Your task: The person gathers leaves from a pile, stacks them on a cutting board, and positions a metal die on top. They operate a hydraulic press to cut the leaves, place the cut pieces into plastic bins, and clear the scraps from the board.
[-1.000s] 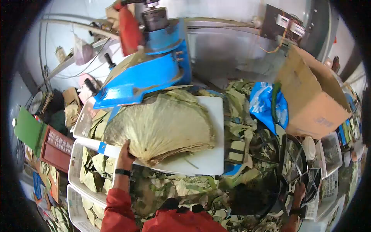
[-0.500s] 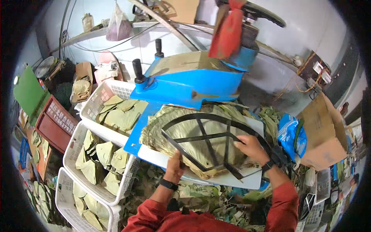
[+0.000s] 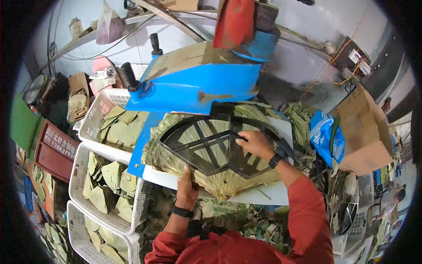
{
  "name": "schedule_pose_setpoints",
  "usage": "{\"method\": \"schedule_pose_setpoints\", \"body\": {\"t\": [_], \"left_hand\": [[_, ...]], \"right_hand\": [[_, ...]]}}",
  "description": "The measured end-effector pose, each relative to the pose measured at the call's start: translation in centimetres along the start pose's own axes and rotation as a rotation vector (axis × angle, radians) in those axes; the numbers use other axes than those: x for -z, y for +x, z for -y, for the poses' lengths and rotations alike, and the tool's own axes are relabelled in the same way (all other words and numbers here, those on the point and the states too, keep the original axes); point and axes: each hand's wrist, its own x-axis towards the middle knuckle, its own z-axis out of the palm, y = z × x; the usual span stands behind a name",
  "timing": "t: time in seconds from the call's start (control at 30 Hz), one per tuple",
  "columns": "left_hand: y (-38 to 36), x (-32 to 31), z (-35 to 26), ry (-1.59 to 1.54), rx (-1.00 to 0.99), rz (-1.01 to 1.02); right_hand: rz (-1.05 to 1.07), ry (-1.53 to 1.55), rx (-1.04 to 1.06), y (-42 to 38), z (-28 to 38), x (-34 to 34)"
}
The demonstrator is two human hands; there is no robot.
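Observation:
A black metal frame with crossing bars (image 3: 211, 138) lies on a thick stack of pale green leaves (image 3: 169, 152). The stack rests on a white board (image 3: 277, 192) under the blue press machine (image 3: 198, 88). My right hand (image 3: 257, 144) is closed round a bar near the frame's middle. At the stack's near left edge is my left hand (image 3: 187, 189), with its fingers up against the leaves and its thumb side hard to make out. The pointed tip of the stack shows below the frame.
Three white baskets (image 3: 75, 176) of cut leaf pieces stand on the left. On the right are a blue plastic bag (image 3: 327, 138) and a cardboard box (image 3: 362, 132). Leaf scraps (image 3: 246, 220) lie below the board. A person (image 3: 389, 204) is at the far right.
The black frame has gone from tilted and raised to lying flatter on the leaves. My left hand has left the frame's edge and is lower, at the stack. The whole view has shifted.

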Motion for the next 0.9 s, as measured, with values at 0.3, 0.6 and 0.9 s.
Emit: {"method": "schedule_pose_setpoints", "body": {"t": [0.3,0.6,0.9], "left_hand": [[-0.5,-0.1,-0.9,0.178,0.032,-0.174],[-1.1,1.4,-1.0,0.436,-0.159,0.088],[4.3,8.5,-23.5,0.462,-0.787,0.037]], "right_hand": [[-0.145,-0.060,0.082,-0.1,-1.4,-2.2],[-0.053,-0.122,0.009,-0.5,-1.6,-3.3],[-0.470,0.302,-0.306,-11.9,-4.0,2.8]]}}
